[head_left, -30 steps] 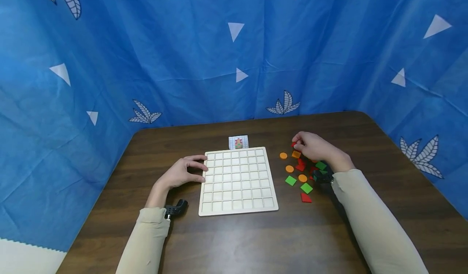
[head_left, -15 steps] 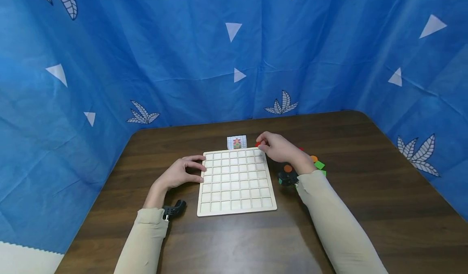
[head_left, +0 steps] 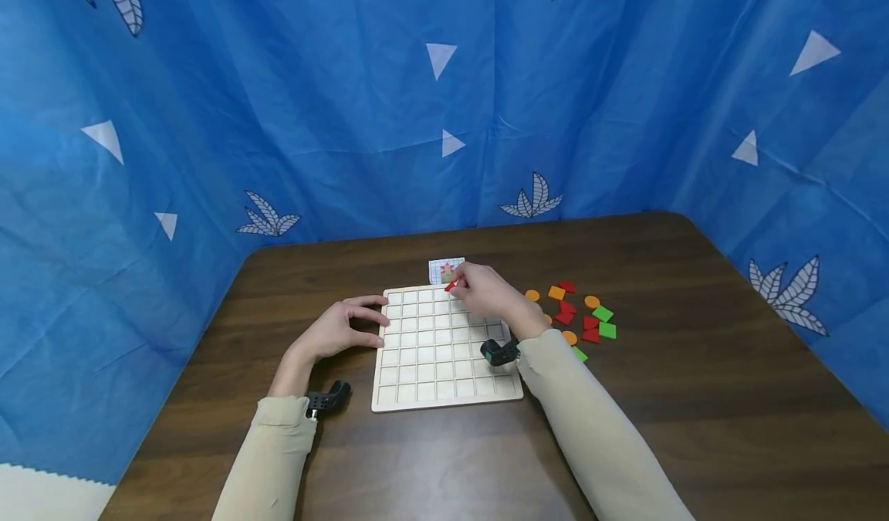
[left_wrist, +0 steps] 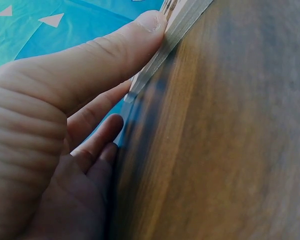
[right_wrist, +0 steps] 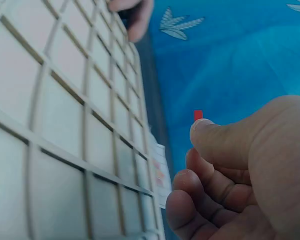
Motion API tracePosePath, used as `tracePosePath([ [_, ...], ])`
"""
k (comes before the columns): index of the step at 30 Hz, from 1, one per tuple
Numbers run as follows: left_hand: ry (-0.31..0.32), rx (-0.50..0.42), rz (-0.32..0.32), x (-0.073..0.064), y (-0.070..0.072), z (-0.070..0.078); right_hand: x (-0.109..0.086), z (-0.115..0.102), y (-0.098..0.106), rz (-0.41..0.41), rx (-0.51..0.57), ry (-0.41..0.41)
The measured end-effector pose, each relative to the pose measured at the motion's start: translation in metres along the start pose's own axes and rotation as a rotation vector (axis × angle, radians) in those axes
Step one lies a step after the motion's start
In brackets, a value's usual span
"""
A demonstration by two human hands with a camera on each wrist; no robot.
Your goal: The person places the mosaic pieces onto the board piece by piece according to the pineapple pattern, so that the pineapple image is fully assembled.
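Leftward goes the right hand [head_left: 489, 293], carried from the loose pieces across to the board's far edge, and the red piece [head_left: 451, 286] rides along in its fingertips! Nearest us, below both hands, the brown surface [head_left: 417, 459] stretches bare-grained, beige sleeves [head_left: 267, 459] reaching in over it. Under and in front of the right hand lies the pale gridded board [head_left: 427, 370], its cells showing white. Over at the board's left edge, the left hand [head_left: 338, 328] rests with relaxed, spread fingers, thumb tip touching the rim, gripping nothing. And the right hand? Pinching that red piece between thumb and finger, right over the far edge! To its right, partly behind the forearm, sit scattered loose pieces [head_left: 591, 302], orange, red and green. Just beyond the right hand, a small patterned card [head_left: 436, 271] peeks out, and farther off hangs the blue curtain [head_left: 389, 104].
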State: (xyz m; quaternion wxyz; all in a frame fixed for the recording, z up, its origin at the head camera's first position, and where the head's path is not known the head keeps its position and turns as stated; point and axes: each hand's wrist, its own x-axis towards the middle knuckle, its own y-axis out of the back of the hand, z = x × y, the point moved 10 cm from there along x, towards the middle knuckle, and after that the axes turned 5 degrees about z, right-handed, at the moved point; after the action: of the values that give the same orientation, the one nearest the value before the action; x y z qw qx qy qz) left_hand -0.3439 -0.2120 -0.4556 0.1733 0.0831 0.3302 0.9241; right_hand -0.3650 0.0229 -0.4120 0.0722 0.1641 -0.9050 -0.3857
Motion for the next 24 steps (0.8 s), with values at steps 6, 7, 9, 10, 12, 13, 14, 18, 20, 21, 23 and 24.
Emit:
tracePosePath([
  [6, 0.007, 0.019, -0.001, -0.001, 0.002, -0.001, 0.002, -0.005, -0.022, -0.041, -0.035, 0.022],
  [7, 0.009, 0.020, -0.002, -0.001, 0.003, -0.001, 0.003, -0.005, -0.025, -0.042, -0.041, 0.032],
  [9, 0.018, 0.019, -0.001, -0.001, 0.003, -0.001, 0.004, -0.005, -0.028, -0.033, -0.049, 0.043],
  [10, 0.018, 0.022, 0.001, 0.000, 0.004, -0.001, 0.004, -0.004, -0.029, -0.029, -0.053, 0.049],
  [12, 0.021, 0.024, 0.005, 0.000, 0.004, 0.000, 0.006, -0.004, -0.031, -0.017, -0.056, 0.055],
  [13, 0.021, 0.024, 0.006, 0.000, 0.004, 0.000, 0.006, -0.003, -0.032, -0.011, -0.057, 0.054],
  [14, 0.021, 0.024, 0.005, 0.001, 0.004, 0.000, 0.006, -0.003, -0.032, -0.007, -0.061, 0.053],
  [18, 0.012, 0.033, -0.003, 0.002, 0.002, 0.001, 0.006, 0.000, -0.032, 0.005, -0.072, 0.037],
  [20, 0.015, 0.036, -0.001, 0.003, 0.001, 0.001, 0.006, 0.000, -0.031, 0.012, -0.077, 0.037],
  [21, 0.018, 0.034, 0.001, 0.003, 0.001, 0.000, 0.005, -0.001, -0.031, 0.015, -0.076, 0.039],
  [23, 0.023, 0.031, 0.007, 0.003, 0.001, -0.001, 0.005, -0.002, -0.030, 0.018, -0.076, 0.047],
  [24, 0.021, 0.029, 0.006, 0.003, 0.001, -0.001, 0.004, -0.003, -0.030, 0.019, -0.076, 0.052],
])
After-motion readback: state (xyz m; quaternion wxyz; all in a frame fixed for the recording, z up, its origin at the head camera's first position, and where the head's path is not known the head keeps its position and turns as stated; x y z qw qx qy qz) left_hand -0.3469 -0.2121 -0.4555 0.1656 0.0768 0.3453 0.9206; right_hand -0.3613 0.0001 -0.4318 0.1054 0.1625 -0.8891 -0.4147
